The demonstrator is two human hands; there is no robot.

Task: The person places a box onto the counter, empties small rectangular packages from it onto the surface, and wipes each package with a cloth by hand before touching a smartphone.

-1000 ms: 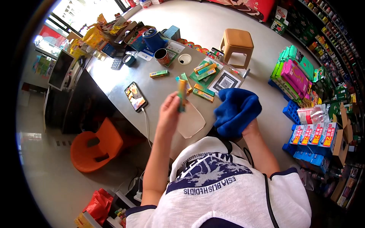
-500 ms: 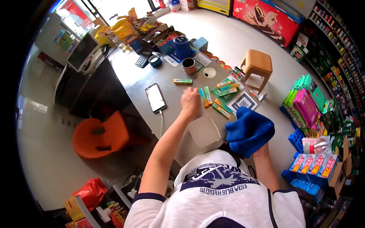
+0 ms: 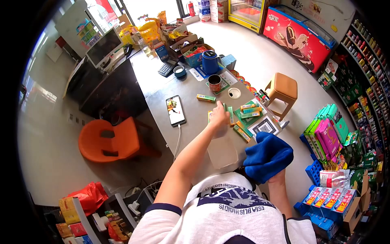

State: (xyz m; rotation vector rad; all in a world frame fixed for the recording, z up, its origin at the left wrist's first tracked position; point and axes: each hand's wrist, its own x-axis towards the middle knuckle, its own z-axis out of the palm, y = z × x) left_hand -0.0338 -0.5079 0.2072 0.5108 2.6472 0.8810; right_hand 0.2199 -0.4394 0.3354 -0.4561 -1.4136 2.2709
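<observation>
My left hand (image 3: 219, 116) is over the grey table with its fingers bent down and closed among small narrow green-and-yellow boxes. What the fingertips hold is hidden. One such box (image 3: 231, 116) lies just right of the hand; another pokes out on its left. A pair of boxes (image 3: 242, 133) lies nearer me, and several more (image 3: 250, 110) rest on a green card. A bunched blue cloth (image 3: 268, 156) covers my right hand (image 3: 278, 177) at the table's near edge; only the wrist and heel show. Between my arms sits a whitish square plastic piece (image 3: 222, 153).
A phone (image 3: 176, 110) on a white cable lies left of my arm. Beyond are a single box (image 3: 206, 98), an open can (image 3: 215, 83), a round lid (image 3: 234, 93) and a blue canister (image 3: 210, 62). A stool (image 3: 282, 87) stands right, an orange chair (image 3: 107, 140) left.
My left hand has moved slightly forward and right, in over the boxes. The view has shifted, and the phone's screen shows a different picture. My right hand stays in the blue cloth.
</observation>
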